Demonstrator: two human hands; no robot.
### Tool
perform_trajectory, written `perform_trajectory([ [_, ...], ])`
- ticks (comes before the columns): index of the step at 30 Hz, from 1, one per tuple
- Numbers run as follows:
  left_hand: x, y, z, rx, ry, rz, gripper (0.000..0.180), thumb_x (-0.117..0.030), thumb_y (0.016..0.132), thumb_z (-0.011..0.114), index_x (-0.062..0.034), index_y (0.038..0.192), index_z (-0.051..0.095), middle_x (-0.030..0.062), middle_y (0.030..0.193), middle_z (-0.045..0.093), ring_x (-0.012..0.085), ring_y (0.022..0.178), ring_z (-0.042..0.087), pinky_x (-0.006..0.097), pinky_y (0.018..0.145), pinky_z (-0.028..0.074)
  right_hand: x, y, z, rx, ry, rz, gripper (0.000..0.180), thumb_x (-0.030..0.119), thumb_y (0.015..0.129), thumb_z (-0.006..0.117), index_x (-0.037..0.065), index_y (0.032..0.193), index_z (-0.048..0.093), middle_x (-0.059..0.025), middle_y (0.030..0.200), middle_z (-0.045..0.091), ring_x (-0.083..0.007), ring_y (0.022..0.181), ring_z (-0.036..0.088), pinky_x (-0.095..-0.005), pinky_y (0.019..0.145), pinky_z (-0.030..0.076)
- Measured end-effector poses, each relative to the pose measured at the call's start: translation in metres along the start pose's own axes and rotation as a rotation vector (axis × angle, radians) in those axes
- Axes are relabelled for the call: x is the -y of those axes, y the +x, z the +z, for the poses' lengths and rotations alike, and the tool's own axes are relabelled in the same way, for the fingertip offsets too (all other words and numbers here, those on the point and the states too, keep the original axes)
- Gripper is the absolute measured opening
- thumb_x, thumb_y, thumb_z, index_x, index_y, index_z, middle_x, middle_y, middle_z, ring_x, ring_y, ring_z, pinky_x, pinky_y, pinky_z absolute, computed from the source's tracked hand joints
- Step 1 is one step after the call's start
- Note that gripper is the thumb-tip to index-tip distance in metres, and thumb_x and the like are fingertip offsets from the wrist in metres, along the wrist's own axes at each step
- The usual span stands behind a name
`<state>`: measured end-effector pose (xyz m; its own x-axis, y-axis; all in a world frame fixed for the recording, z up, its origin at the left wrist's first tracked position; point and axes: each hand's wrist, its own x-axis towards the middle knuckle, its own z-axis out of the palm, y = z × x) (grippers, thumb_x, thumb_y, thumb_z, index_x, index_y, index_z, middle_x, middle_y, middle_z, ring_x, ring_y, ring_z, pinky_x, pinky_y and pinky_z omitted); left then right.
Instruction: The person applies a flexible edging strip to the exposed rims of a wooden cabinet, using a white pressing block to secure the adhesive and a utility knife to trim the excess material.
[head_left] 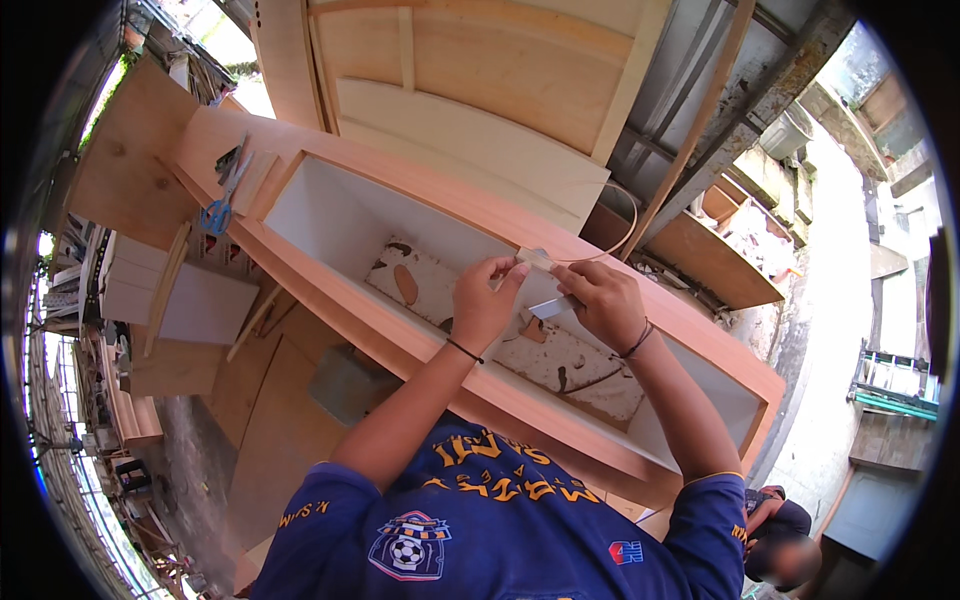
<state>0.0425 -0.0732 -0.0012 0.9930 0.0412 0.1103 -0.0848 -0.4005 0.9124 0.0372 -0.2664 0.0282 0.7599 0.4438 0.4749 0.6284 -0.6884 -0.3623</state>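
Observation:
Both my hands work over the far rim of a long open wooden box [400, 330] with pinkish wood-look edges and white inner walls. Between finger and thumb, my left hand [488, 295] pinches at the end of a small pale piece [536, 259] lying against the rim. My right hand [605, 303] is closed, with a flat metal blade [552, 308] sticking out below its fingers; the handle is hidden. Its fingertips also touch the pale piece's other end. From there a thin wood-coloured strip [634, 215] curls up and back in a loop.
Blue-handled scissors [216, 216] lie on the box's left end. Scraps and dark debris [575, 375] are on the box's floor. Large wooden panels [470, 130] stand behind it. Below left is a greyish plastic container [350, 382]. Another person [778, 540] crouches at the lower right.

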Motion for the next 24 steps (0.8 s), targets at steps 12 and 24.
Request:
perform_trajectory([
  [12, -0.008, 0.006, -0.009, 0.122, -0.154, -0.327, 0.023, -0.017, 0.081, 0.069, 0.0042, 0.089, 0.065, 0.0028, 0.073, 0.060, 0.0073, 0.069, 0.052, 0.022, 0.064, 0.044, -0.019, 0.020, -0.004, 0.197, -0.068, -0.237, 0.030, 0.013, 0.070, 0.061, 0.010, 0.100, 0.062, 0.0013, 0.085, 0.058, -0.0144, 0.069, 0.052, -0.0279, 0.055, 0.043],
  [24, -0.014, 0.017, -0.019, 0.234, -0.086, -0.334, 0.020, -0.012, 0.077, 0.073, 0.0026, 0.089, 0.066, 0.0076, 0.077, 0.062, 0.0110, 0.072, 0.056, 0.023, 0.066, 0.045, -0.027, 0.031, -0.006, 0.180, 0.012, -0.281, 0.017, 0.011, 0.065, 0.068, 0.007, 0.082, 0.065, 0.0015, 0.091, 0.061, -0.0090, 0.061, 0.044, -0.0228, 0.046, 0.032],
])
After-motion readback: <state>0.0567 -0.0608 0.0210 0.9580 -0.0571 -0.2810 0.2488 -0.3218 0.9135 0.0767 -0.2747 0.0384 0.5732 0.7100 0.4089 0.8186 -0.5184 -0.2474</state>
